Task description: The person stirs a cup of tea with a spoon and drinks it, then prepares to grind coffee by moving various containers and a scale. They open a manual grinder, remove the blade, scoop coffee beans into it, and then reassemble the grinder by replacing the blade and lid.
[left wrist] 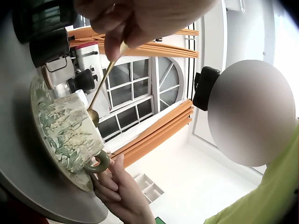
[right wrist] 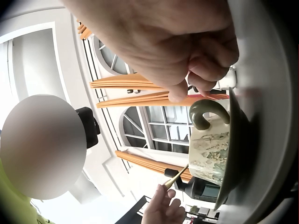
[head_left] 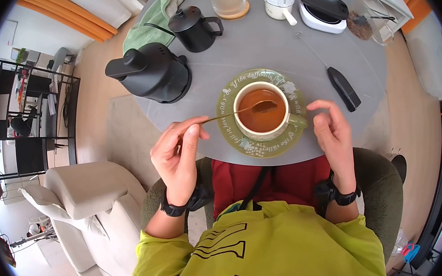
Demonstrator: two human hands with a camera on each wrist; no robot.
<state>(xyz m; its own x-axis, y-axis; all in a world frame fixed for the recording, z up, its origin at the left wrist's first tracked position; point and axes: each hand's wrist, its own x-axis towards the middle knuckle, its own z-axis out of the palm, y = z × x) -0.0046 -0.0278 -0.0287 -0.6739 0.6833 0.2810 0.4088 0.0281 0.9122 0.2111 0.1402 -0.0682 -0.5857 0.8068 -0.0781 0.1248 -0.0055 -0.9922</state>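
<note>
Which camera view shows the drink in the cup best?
The head view: it looks down into the cup, so the amber drink shows around the spoon. Both wrist views see the cup from the side and show none of the drink.

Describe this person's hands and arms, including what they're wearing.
The left hand and right hand are ungloved. Each wrist wears a black strap with a bulky dark module. Yellow-green sleeves leave part of the forearms bare.

Bright daylit room, dark fisheye-warped edges.
</note>
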